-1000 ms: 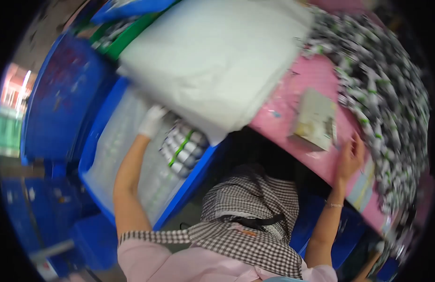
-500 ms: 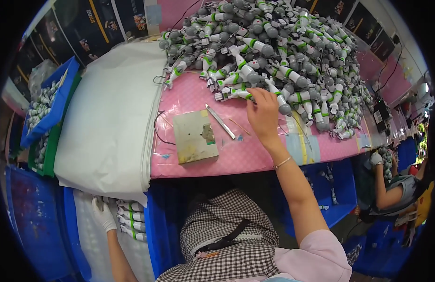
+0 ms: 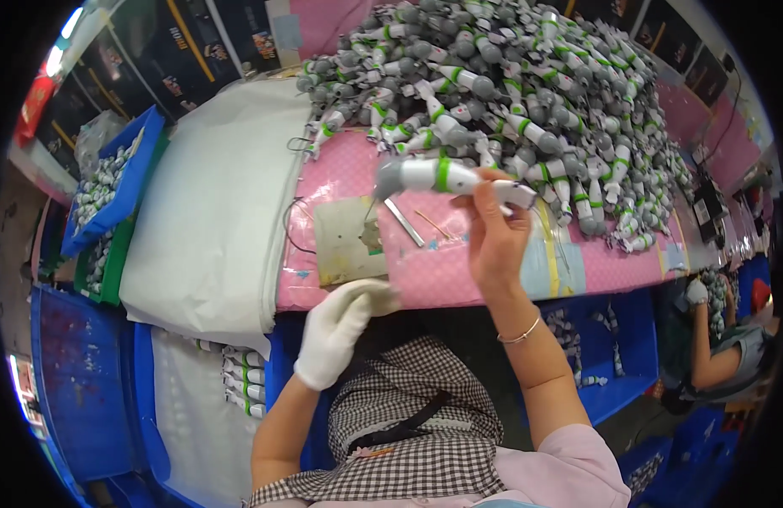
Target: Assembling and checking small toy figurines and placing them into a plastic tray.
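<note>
Since half a second ago, the gloved left hand [image 3: 334,334] has moved out from the blue bin [image 3: 281,351] to the near edge of the pink worktop [image 3: 434,284], and the right hand [image 3: 500,245] has drawn back from the pile [image 3: 510,110] with a white-and-grey toy piece [image 3: 429,175]. Its grip is closed around the narrow end of this piece, raised above the worktop, grey round end to the left. Left fingertips are blurred, so I cannot tell their grip.

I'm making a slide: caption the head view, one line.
Bare right hand holds a green-banded part near a heap of similar ones; gloved left hand lower down.
</note>
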A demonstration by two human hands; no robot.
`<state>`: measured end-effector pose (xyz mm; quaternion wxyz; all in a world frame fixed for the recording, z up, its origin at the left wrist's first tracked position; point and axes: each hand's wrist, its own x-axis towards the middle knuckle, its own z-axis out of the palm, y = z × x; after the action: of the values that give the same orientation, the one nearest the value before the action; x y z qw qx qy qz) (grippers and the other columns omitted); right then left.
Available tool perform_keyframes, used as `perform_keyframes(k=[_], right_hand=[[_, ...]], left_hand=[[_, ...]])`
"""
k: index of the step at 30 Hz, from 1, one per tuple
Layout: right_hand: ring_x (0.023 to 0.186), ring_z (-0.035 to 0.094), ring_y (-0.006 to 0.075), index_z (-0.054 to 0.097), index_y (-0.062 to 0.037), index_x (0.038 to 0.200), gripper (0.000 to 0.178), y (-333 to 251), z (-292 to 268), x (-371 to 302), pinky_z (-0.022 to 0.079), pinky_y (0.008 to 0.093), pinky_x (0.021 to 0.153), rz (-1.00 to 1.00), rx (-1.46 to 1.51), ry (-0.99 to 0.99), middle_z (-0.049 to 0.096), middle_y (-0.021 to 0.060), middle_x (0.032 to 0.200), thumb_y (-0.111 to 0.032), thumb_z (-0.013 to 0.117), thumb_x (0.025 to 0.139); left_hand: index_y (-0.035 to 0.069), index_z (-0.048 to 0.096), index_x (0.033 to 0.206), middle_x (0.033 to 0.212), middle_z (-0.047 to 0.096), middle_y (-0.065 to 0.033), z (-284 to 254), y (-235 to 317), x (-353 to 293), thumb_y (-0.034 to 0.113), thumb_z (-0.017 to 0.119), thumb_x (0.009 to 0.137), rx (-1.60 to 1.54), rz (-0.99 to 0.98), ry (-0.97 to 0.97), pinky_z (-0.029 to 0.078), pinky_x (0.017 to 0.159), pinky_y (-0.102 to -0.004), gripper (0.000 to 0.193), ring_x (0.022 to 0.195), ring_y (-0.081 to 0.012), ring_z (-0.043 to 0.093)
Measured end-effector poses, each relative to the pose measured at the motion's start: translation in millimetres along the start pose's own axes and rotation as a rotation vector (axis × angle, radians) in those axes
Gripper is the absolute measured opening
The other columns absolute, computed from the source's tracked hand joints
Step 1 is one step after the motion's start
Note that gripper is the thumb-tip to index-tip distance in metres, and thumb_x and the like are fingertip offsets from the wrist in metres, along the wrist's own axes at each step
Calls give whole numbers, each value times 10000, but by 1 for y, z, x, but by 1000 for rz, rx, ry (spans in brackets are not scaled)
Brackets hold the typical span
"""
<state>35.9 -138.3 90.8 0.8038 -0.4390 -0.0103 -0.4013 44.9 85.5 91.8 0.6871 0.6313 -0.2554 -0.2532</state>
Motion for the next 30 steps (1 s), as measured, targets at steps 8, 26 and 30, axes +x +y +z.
perform_keyframes(k=[8,26,30], right_hand=[[854,636,202,522,0,1182,335,1,-4,-57,538,338,844,786,274,-118,612,131,985,-218,556,929],[690,575,106,698,-29,927,147,14,-4,-56,452,223,558,280,-465,-704,626,51,861,-36,681,781],[510,550,97,627,51,1034,267,16,-2,-17,454,200,482,711,-308,-343,652,98,892,-181,555,923]], left_hand=[[28,539,1141,1070,610,-74,20,-6,58,209,649,866,-499,108,416,500,881,-318,347,943,-187,614],[61,461,1244,1069,596,-117,-16,-14,42,444,322,981,-1072,-189,178,504,744,-367,485,848,-226,587],[51,494,1209,972,617,-118,-12,-19,28,499,307,966,-963,-279,133,516,650,-331,542,751,-216,596]])
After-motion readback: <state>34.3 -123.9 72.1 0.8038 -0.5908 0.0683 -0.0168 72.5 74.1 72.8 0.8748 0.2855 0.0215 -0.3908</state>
